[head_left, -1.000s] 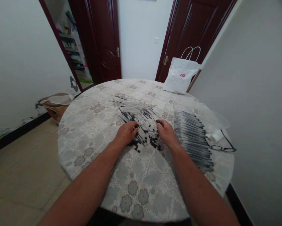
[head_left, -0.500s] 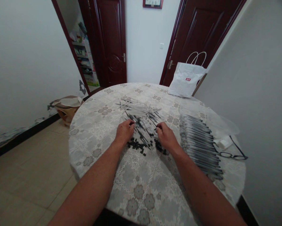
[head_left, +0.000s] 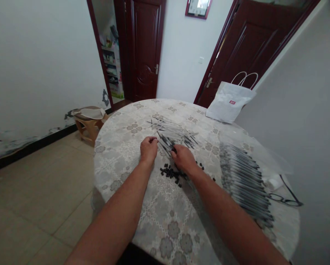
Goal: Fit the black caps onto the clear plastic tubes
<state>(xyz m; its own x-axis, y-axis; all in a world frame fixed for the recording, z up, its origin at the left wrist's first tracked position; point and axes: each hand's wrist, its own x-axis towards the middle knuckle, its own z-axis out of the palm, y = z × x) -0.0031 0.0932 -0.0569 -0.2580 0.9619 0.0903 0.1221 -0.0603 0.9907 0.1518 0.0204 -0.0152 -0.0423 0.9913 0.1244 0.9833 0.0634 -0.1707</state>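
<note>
My left hand [head_left: 149,150] is closed in a pinch at the left edge of a loose pile of thin pale and dark sticks [head_left: 171,129], which look like pen parts. What its fingertips hold is too small to make out. My right hand [head_left: 183,158] reaches over the near side of the pile, its fingers closed together at the dark ends of some sticks. Whatever lies in them is hidden. Small black caps [head_left: 170,172] are scattered below both hands, some partly covered by my right wrist. To the right, many finished-looking grey and black pens [head_left: 244,180] lie side by side in a row.
A patterned cloth [head_left: 117,154] covers the round table. Black-framed glasses [head_left: 284,200] and a clear plastic sheet [head_left: 272,154] lie at the right edge. A white paper bag [head_left: 231,103] stands at the back right. A wooden stool [head_left: 89,123] is on the floor at left.
My right hand has moved left, from the right side of the pile to its near middle, closer to my left hand. The left hand stays beside the pile. The whole view has shifted.
</note>
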